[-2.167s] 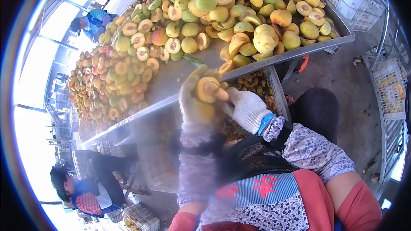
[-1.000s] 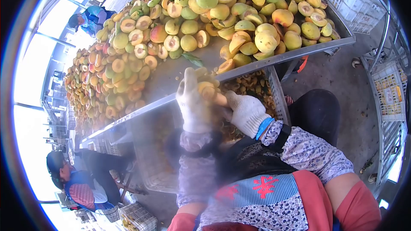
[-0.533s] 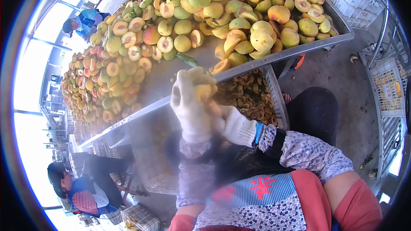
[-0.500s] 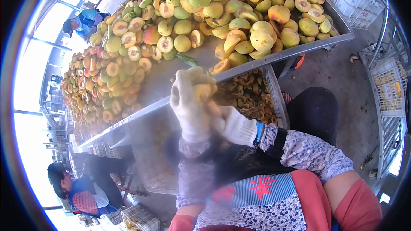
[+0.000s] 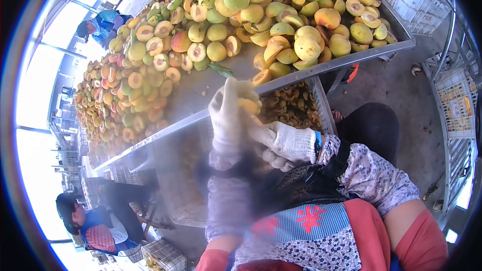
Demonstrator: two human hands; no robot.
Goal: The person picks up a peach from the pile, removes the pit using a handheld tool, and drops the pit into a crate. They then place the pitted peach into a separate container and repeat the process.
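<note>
My left hand (image 5: 228, 113), in a white glove, is wrapped round a yellow-orange peach piece (image 5: 249, 105) just past the near edge of the metal table (image 5: 201, 90). Close beside it on the right is my right hand (image 5: 288, 143), also gloved, its fingers curled; whatever it may hold is hidden between the hands. Halved and whole peaches (image 5: 216, 32) are heaped on the table. Below the hands, a crate (image 5: 321, 105) holds many small brown and orange pieces.
A person (image 5: 100, 226) sits at the lower left, and another person (image 5: 103, 25) is at the upper left. White crates (image 5: 411, 2) are stacked at the upper right. A rack with a crate (image 5: 454, 103) stands at the far right.
Both hands have shifted slightly right. My right hand has moved a little down and away from my left hand, with more of its curled fingers showing.
</note>
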